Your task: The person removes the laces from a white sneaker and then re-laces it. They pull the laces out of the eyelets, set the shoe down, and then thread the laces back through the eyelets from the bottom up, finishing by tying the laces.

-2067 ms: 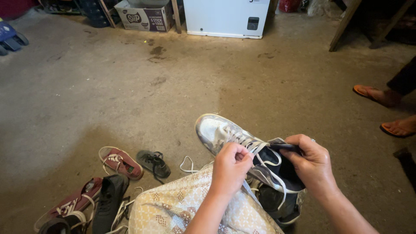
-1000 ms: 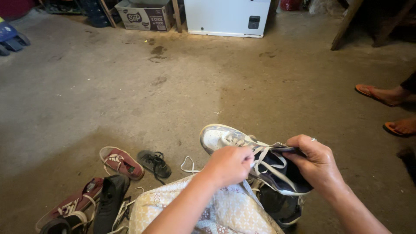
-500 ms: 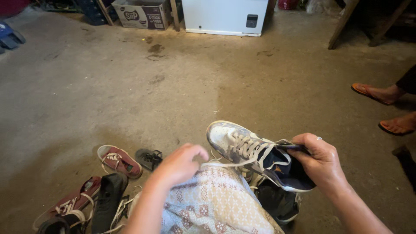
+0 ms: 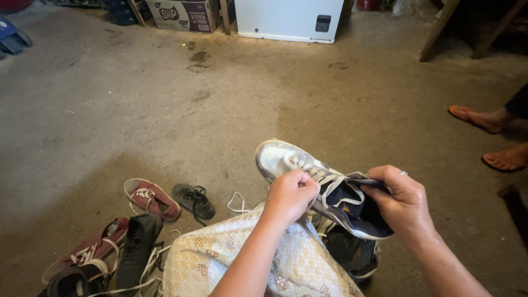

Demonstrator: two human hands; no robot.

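Observation:
A white sneaker [image 4: 278, 157] with a dark blue lining rests over my lap, toe pointing away. My right hand [image 4: 404, 206] grips its heel collar and tongue. My left hand [image 4: 291, 192] is closed on the white lace [image 4: 330, 179] at the eyelets, mid-shoe. Under the held shoe a second dark shoe [image 4: 352, 256] lies on the floor, partly hidden. A patterned cream cloth [image 4: 203, 258] covers my knee.
On the concrete floor at lower left lie a maroon sneaker [image 4: 151, 198], a small dark sandal [image 4: 193, 201], a black shoe [image 4: 135, 250] and another maroon shoe [image 4: 91, 250]. Another person's sandalled feet [image 4: 484, 118] are at right. A white appliance [image 4: 289, 19] and a cardboard box [image 4: 181, 14] stand at the back.
My left hand swung out to the left with the lace half a second ago and has come back onto the eyelets. The right hand kept its hold on the heel.

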